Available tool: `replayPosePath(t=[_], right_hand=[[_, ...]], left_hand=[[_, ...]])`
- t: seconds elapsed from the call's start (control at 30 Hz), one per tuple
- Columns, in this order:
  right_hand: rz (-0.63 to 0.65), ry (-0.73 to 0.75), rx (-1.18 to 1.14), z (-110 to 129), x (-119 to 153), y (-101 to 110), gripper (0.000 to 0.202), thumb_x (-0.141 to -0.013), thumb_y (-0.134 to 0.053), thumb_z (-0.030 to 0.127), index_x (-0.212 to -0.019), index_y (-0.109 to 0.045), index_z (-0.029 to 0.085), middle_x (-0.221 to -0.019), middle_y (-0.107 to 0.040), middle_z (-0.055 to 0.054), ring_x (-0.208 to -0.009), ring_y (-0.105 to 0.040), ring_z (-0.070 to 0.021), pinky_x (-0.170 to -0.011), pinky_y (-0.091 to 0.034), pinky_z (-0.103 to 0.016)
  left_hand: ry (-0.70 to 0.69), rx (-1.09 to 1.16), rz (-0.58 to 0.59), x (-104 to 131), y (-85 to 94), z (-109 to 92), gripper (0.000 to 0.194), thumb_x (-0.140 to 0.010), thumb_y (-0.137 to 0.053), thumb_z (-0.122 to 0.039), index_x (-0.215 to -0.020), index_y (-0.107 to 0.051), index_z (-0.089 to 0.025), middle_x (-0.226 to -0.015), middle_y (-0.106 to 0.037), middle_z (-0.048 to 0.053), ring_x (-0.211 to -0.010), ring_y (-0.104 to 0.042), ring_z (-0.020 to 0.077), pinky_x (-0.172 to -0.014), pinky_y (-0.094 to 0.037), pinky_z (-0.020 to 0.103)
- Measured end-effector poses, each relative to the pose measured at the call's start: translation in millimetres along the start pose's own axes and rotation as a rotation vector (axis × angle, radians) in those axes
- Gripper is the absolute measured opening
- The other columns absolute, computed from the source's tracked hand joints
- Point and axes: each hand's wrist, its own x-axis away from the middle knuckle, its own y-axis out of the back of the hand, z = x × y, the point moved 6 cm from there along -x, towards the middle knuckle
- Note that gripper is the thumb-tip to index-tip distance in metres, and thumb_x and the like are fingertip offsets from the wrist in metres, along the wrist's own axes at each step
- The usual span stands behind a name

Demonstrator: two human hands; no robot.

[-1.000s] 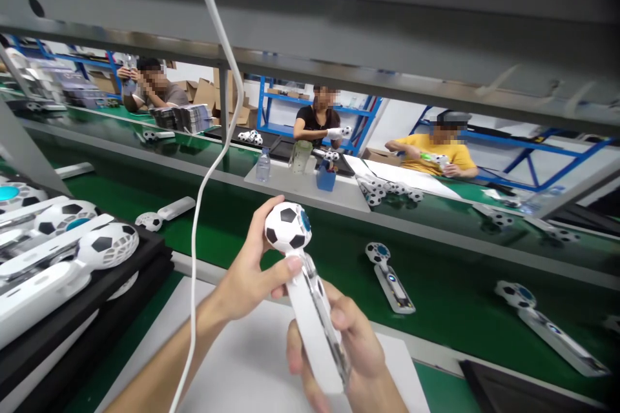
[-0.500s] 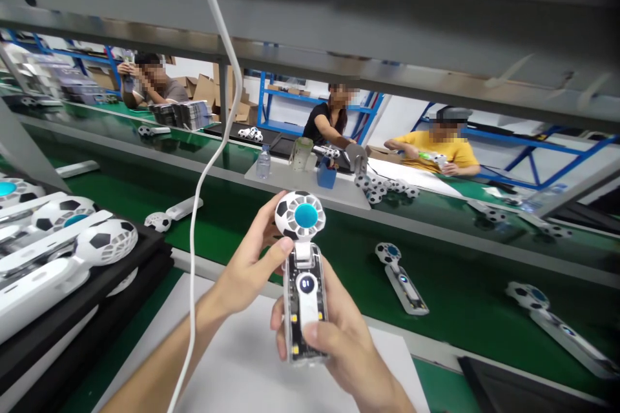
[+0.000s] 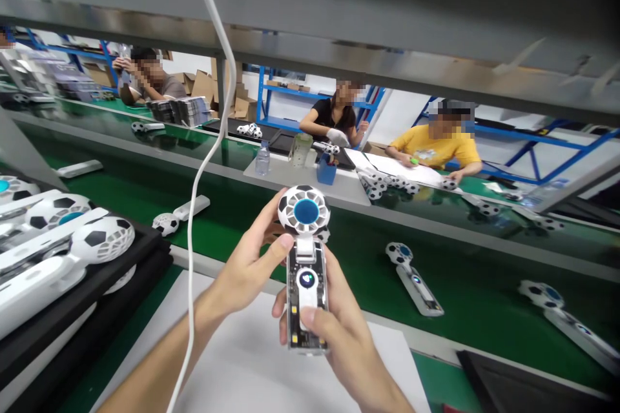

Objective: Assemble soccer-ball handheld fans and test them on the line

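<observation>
Upright in front of me is a handheld fan point(image 3: 308, 300) with a football-patterned head, a blue centre and a see-through handle showing a circuit board. Its small round display is lit with an icon. My right hand point(image 3: 341, 329) is closed round the handle, thumb pressed on the white strip below the display. My left hand point(image 3: 252, 261) steadies the fan at its neck, thumb in front and fingers behind the head, partly hidden. Under both hands lies a white sheet point(image 3: 227, 374).
Stacked black trays with more football fans point(image 3: 104, 239) stand at left. A white cable point(image 3: 194, 239) hangs before me. Several fans lie on the green conveyor belt point(image 3: 358, 258), one point(image 3: 416, 281) at right. A black tray point(image 3: 504, 374) is at lower right. Co-workers sit opposite.
The fan's display has gone from digits to an icon, and its head has turned slightly. Fans on the belt have shifted right. Across the belt, a co-worker in yellow has lowered their hands.
</observation>
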Motion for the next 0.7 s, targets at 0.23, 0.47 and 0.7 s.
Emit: replayPosePath(t=[0.23,0.47,0.7], right_hand=[[-0.013,0.000,0.000,4,1,1,0.080,-0.088,-0.064,0.034,-0.151,-0.016,0.028,-0.091,-0.069,-0.006,-0.070,-0.064,-0.0186,-0.065,-0.050,-0.034],[-0.092,0.061,-0.013,6,-1,8,0.067,-0.080,-0.074,0.037,-0.137,-0.039,0.027,-0.088,-0.068,-0.003,-0.066,-0.065,-0.0161,-0.059,-0.049,-0.028],[-0.523,0.263,0.214,39,14,57,0.027,-0.068,-0.083,0.032,-0.084,-0.064,0.021,-0.071,-0.065,-0.002,-0.067,-0.064,-0.0195,-0.060,-0.054,-0.032]], left_hand=[[0.004,-0.003,0.008,1,-0.7,-1,0.061,-0.097,-0.053,-0.039,-0.153,-0.031,-0.031,-0.151,-0.048,0.004,-0.130,-0.053,0.0242,-0.104,-0.044,0.031],[-0.022,-0.079,0.055,3,-3.4,-3,0.063,-0.097,-0.054,-0.036,-0.154,-0.028,-0.036,-0.148,-0.050,0.003,-0.125,-0.055,0.0238,-0.101,-0.047,0.033],[-0.031,-0.363,0.139,1,-0.1,-1,0.032,-0.096,-0.055,-0.036,-0.125,-0.065,-0.027,-0.127,-0.061,0.006,-0.113,-0.057,0.0214,-0.095,-0.047,0.030]])
